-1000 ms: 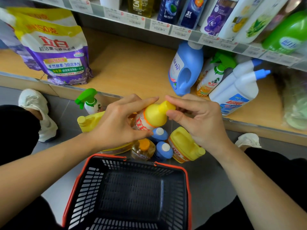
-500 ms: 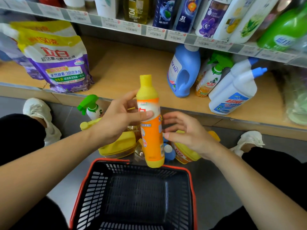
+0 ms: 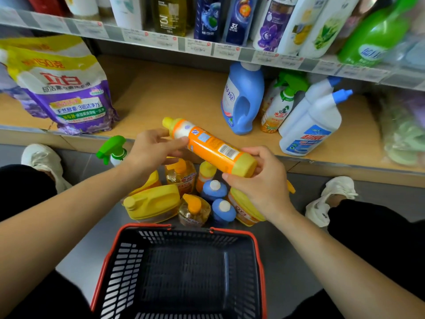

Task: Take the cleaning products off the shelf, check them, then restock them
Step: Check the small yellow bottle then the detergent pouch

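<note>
I am watching a slim orange plastic bottle [image 3: 211, 146] with a yellow cap and a yellow base being held in the air, lying tilted, with the cap pointing up and left toward the shelf and the base lower on the right. Its glossy label is facing up and showing a white barcode patch. The left hand [image 3: 154, 149] is pinching the neck end between thumb and fingers, while the right hand [image 3: 259, 180] is curling its fingers round the yellow base.

The bottle is hanging just in front of the lip of the bare tan wooden shelf [image 3: 174, 100], right above a tight cluster standing on the grey floor [image 3: 287, 249]: squat yellow plastic jugs [image 3: 153, 202], clear amber bottles with orange tops [image 3: 194, 210] and round blue bottles with white caps [image 3: 215, 188]. A green trigger sprayer [image 3: 112, 148] is standing beside the left wrist.

A black lattice plastic basket with a red rim [image 3: 125, 268] is sitting close to me, just behind the cluster.

On the shelf, open board is stretching between a soft purple detergent bag [image 3: 66, 93] on the left and a blue handled jug [image 3: 243, 97] and white angled-neck bottles [image 3: 310, 125] on the right.
</note>
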`<action>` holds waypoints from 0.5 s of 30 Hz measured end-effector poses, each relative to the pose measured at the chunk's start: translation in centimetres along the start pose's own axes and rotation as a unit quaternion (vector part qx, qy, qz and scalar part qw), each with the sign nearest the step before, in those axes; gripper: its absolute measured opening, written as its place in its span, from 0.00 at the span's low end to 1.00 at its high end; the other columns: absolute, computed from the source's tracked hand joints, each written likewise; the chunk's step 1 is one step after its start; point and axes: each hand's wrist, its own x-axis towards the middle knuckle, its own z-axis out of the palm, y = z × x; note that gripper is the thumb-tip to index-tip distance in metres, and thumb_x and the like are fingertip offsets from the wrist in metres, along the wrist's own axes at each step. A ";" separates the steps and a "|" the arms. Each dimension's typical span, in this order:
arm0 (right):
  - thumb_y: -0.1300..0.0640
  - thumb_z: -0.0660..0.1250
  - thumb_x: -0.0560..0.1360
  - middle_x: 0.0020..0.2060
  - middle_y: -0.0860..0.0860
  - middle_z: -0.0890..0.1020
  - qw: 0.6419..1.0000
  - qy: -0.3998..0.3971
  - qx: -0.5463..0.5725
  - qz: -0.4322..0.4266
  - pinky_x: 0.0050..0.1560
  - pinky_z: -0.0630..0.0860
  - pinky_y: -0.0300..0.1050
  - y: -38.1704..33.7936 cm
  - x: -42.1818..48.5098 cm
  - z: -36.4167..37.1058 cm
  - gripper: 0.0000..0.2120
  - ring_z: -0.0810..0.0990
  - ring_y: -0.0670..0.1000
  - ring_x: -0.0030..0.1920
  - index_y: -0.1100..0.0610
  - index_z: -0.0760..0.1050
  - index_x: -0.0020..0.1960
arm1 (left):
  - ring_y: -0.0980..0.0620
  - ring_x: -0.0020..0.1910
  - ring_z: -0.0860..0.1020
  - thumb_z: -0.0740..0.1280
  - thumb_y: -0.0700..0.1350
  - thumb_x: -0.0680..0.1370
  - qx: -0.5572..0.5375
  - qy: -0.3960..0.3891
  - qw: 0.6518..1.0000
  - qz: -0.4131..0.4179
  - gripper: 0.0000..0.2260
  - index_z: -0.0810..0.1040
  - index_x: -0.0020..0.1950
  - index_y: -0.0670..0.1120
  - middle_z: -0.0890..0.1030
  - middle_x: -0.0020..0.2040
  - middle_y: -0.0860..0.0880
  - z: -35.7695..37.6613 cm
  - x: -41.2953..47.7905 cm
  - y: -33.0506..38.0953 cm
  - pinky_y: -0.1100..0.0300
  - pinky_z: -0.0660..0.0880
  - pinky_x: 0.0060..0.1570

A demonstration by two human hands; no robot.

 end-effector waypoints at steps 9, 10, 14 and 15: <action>0.56 0.80 0.65 0.55 0.46 0.83 0.993 0.027 0.061 -0.097 0.56 0.82 0.52 -1.9 0.5 -1.2 0.27 0.82 0.51 0.58 0.49 0.77 0.63 | 0.52 0.45 0.84 0.77 0.59 0.70 0.217 0.053 0.970 0.099 0.18 0.86 0.53 0.50 0.86 0.43 0.53 0.0 -0.9 0.1 0.47 0.82 0.50; 0.56 0.80 0.66 0.55 0.47 0.83 0.993 0.028 0.066 -0.098 0.56 0.82 0.53 -2.1 0.5 -1.3 0.27 0.82 0.51 0.58 0.51 0.77 0.63 | 0.53 0.46 0.84 0.77 0.61 0.68 0.250 0.070 0.959 0.117 0.21 0.86 0.54 0.49 0.86 0.44 0.53 0.1 -1.2 0.2 0.46 0.82 0.50; 0.53 0.80 0.66 0.54 0.48 0.84 0.986 0.020 0.113 -0.117 0.55 0.81 0.50 -3.0 0.8 -1.7 0.26 0.83 0.53 0.57 0.50 0.77 0.62 | 0.55 0.51 0.83 0.79 0.59 0.67 0.282 0.051 0.942 0.175 0.28 0.82 0.63 0.50 0.84 0.57 0.52 0.5 -2.1 0.5 0.47 0.81 0.53; 0.53 0.80 0.67 0.53 0.48 0.84 0.984 0.014 0.131 -0.121 0.54 0.81 0.49 -3.1 1.0 -1.7 0.25 0.83 0.53 0.56 0.50 0.78 0.61 | 0.56 0.54 0.82 0.80 0.55 0.68 0.269 0.011 0.944 0.191 0.28 0.81 0.66 0.50 0.83 0.60 0.52 0.7 -2.2 0.5 0.48 0.81 0.55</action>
